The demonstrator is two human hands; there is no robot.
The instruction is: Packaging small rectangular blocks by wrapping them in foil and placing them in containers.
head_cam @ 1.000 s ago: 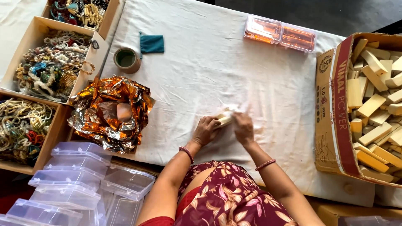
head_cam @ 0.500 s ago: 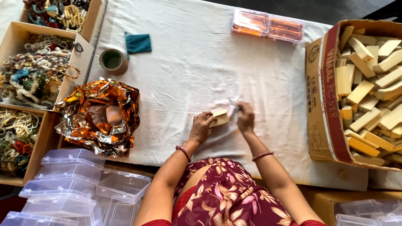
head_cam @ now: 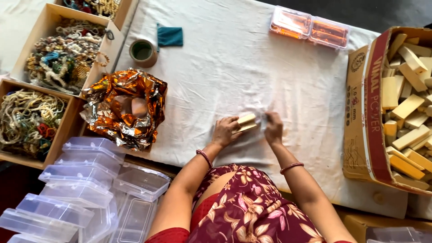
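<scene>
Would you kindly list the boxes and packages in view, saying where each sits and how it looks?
Cardboard box: right edge, brown with red band, full of pale wooden blocks.
Two clear lidded boxes: top centre, orange contents.
Clear plastic boxes: bottom left, stacked.
Open cardboard trays: left, holding bead strings.
Foil wrapper: left of the hands, crumpled, orange and silver.

Both hands, left (head_cam: 226, 130) and right (head_cam: 273, 128), on pale wooden blocks (head_cam: 246, 122).
</scene>
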